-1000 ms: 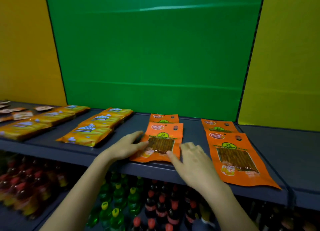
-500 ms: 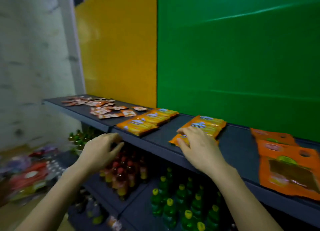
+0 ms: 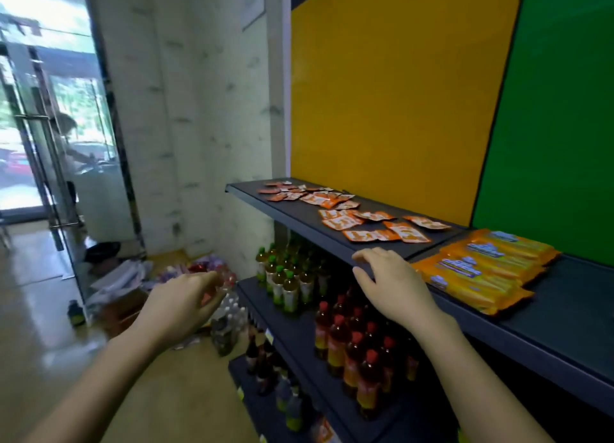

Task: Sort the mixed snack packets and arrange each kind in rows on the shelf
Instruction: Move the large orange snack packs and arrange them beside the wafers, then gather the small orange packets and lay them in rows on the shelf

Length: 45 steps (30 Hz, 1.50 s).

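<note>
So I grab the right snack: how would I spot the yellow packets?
Find the green wall panel, then drop to the dark top shelf below its left edge. The long yellow packets lie there in neat rows. Unlike the small orange sachets scattered leftward, they are larger and carry blue labels.

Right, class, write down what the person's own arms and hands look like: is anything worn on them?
The left hand and right hand are bare: no gloves, and no rings that show. The left forearm and right forearm are bare too, with no sleeve, watch or bracelet in view down to the picture's lower edge. No markings show.
</note>
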Tool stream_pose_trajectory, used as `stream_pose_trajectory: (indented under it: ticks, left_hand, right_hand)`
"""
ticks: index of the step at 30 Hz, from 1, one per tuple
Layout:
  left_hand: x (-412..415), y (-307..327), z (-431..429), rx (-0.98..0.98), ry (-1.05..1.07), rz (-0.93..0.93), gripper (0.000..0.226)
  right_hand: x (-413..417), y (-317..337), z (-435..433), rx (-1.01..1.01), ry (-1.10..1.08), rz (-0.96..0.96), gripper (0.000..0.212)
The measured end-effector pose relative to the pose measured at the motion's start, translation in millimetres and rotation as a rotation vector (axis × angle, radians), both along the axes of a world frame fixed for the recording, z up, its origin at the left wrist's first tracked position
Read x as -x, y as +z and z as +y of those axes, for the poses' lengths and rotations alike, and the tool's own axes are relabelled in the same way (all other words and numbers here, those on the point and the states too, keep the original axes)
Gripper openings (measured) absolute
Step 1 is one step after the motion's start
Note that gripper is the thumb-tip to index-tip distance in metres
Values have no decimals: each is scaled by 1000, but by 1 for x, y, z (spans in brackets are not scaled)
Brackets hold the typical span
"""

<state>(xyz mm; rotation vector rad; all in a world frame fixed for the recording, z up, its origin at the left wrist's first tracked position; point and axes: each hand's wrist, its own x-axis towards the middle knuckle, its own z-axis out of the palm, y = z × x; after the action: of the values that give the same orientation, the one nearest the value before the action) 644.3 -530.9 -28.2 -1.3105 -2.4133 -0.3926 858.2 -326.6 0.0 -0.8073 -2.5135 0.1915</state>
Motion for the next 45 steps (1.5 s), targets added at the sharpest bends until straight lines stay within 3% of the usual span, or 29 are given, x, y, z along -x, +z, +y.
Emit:
stream_pose_trajectory:
  ticks: [8, 16, 22, 31, 34, 38, 42, 45]
  left_hand:
    - [97, -23, 43, 8, 17, -34, 36]
    - [183, -10, 149, -22, -159, -17, 30]
    - [213, 3, 226, -55, -303, -42, 31]
    - [192, 13, 341, -119, -614, -80, 29]
    - [180, 15, 374, -77, -628, -118, 38]
    - [161, 14, 410, 107, -642, -189, 68]
    - [152, 14, 432, 294, -632, -103, 96]
    - [153, 14, 442, 312, -695, -183, 80]
  right_hand:
    - [100, -17, 51, 20, -12, 9, 33]
    - [171, -17, 124, -53, -150, 70, 31]
    - [174, -12, 158, -55, -335, 43, 35]
    - [139, -11, 164, 15, -779, -40, 41]
    - [139, -16, 162, 56, -942, -108, 55]
    - [149, -20, 160, 117, -1066, -148, 73]
    - [156, -22, 159, 186, -1068, -66, 72]
    - [158, -20, 155, 279, -978, 72, 67]
